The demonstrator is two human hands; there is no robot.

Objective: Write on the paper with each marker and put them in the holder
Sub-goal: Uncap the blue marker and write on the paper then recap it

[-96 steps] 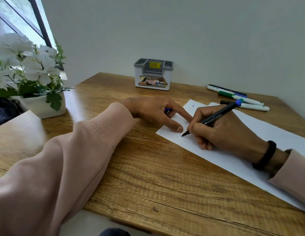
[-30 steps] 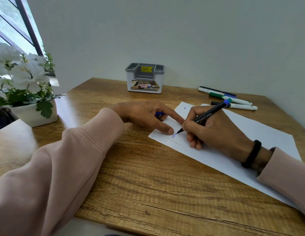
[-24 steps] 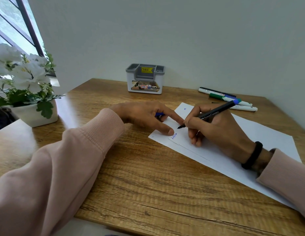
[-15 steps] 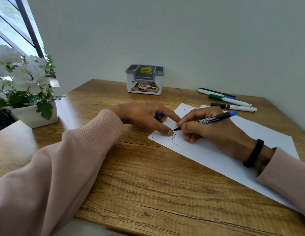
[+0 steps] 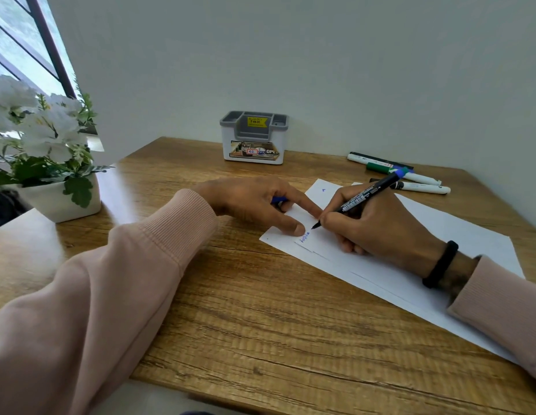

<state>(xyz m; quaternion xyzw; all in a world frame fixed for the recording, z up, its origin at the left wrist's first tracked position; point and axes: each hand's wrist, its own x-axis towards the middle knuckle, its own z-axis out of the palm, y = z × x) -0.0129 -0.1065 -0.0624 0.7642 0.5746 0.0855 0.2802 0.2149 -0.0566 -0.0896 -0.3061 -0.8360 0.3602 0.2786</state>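
My right hand grips a black marker with a blue end, its tip just above the white paper near a short blue scribble. My left hand rests at the paper's left corner, thumb and forefinger pressing it down, with a blue cap tucked between its fingers. The grey and white holder stands at the back of the table by the wall, with nothing showing in its compartments. Three other markers lie at the back right beyond the paper.
A white pot of white flowers stands at the table's left edge by the window. The wooden table stretches bare in front of my arms. The wall runs close behind the holder and along the right side.
Blue writing has appeared on the paper near my left thumb. My right hand tilted the marker flat, then raised it steep again; the tip now sits right of the writing.
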